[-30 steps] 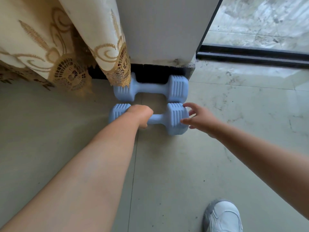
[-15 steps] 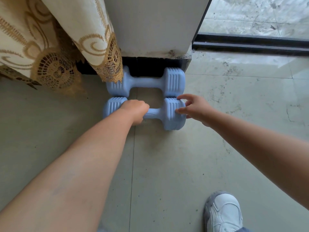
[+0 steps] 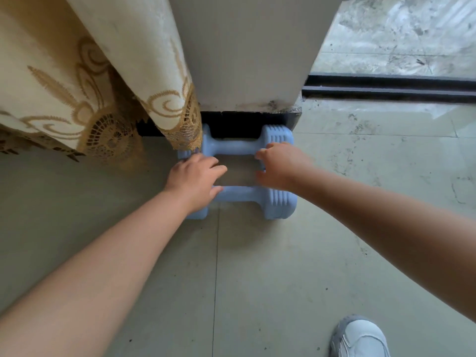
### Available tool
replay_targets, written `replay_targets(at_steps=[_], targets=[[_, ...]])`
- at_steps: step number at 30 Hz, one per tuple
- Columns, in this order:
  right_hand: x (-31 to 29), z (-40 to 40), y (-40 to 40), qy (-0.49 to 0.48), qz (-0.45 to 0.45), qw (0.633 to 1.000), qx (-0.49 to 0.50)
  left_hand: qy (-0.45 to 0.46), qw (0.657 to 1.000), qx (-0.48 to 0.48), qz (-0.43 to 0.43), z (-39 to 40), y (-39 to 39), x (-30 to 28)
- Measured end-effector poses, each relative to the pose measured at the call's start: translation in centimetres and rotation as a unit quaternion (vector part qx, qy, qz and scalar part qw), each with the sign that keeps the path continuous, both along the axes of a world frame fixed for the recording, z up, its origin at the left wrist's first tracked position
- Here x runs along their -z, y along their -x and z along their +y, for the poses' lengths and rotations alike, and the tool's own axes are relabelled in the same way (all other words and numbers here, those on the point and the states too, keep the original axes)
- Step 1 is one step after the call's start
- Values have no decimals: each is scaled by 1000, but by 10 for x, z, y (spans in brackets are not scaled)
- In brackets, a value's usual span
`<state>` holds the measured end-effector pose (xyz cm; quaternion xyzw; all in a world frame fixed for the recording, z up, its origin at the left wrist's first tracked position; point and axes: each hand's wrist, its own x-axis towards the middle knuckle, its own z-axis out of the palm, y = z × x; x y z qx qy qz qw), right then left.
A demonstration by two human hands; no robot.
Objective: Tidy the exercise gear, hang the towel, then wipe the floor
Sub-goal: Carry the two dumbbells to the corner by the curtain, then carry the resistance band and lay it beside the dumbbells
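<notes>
Blue ribbed dumbbells under hands

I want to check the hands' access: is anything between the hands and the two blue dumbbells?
Nothing visible. Left hand and right hand lie over the near dumbbell; only the curtain hem covers the far dumbbell's left end.

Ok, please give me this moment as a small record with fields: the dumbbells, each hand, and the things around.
near dumbbell: light blue, lies on the floor, parallel to the far one
far dumbbell: light blue, against the dark base of the wall
left hand: fingers spread, over the left end of the near dumbbell
right hand: blurred, fingers loose, between the two right ends
curtain: cream with gold pattern, covers part of the far dumbbell's left end
shoe: white, bottom right
</notes>
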<state>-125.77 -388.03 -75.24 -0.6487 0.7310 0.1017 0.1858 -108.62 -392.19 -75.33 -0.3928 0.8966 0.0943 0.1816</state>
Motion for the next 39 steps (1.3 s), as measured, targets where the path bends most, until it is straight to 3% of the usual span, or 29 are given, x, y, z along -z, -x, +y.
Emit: replay_targets(at_steps=[7,14,23,32,39], targets=[[-43,0,-39,-56,-5,998,-36,-60,987,-146,-39,12,-42,-68],[-173,32,-72,-110,-32,992,-57,-152,956,-241,-72,55,-65,-186],[-338,58,-138,-136,-55,968,-202,-128,914,-381,-50,129,-122,-356],[-466,138,-222,-106,-66,890,-439,-87,774,-627,-40,318,-173,-491],[-512,303,-279,-113,-50,775,-619,-93,624,-776,-13,497,-158,-534]])
